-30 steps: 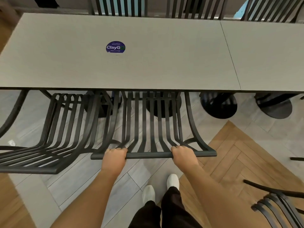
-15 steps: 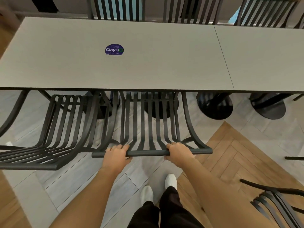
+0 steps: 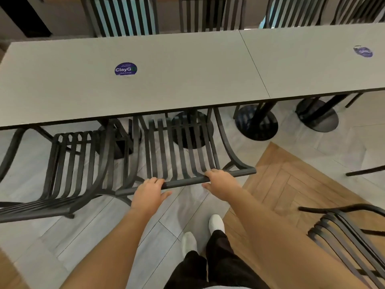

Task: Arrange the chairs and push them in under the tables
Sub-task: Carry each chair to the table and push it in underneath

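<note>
There is one view only, from a wide-angle camera worn on the person's head. It looks forward and steeply down, so the person's own forearms, dark trousers and white shoes fill the bottom of the frame. The left hand and right hand sit near the middle, close below the lens. The counter runs across the upper half, slightly tilted, with straight edges bowed by the lens. Chair backs on its far side line the top edge. With a single camera, no part of the scene is shared between views.
</note>
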A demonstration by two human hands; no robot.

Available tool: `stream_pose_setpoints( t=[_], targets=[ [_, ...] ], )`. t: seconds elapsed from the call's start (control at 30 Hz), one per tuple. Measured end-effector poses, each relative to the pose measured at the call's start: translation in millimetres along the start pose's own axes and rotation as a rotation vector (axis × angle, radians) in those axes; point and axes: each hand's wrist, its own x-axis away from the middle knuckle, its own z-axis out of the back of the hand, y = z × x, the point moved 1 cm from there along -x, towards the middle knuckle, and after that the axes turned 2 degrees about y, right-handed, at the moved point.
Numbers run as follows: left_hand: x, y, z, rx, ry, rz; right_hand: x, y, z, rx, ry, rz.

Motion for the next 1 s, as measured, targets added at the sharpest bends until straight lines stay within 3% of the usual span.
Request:
stream_pose_setpoints(
  t=[0.3, 0.5, 1.0],
  targets=[
    [6, 94, 19, -0.052, 0.07, -0.241, 70, 46, 10, -0.011, 0.107, -0.111],
    [20, 189, 3, -0.049, -0.016, -0.4, 138, 111, 7, -0.029, 0.174, -0.247],
    [183, 437, -113, -0.091, -0.176, -0.504, 432, 319, -83, -0.104, 0.167, -0.529]
  ],
)
